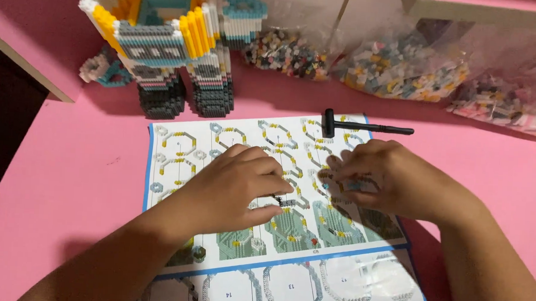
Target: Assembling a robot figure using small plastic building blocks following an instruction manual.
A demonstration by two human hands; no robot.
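I read this as mid-assembly: my left hand point(236, 182) pinches a small dark brick piece point(287, 202) over the instruction sheet point(178, 146), my right hand point(387, 180) curls closed on a pale brick cluster point(351, 185) (partly hidden). Joining them next calls for careful stud alignment.

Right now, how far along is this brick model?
Done: a tall block figure with legs and body stands behind the instruction sheet. In hand: the left hand pinches a small dark piece, and the right hand holds a small pale assembly over the sheet. Left: bags of loose bricks still look full, so plenty seems to remain.
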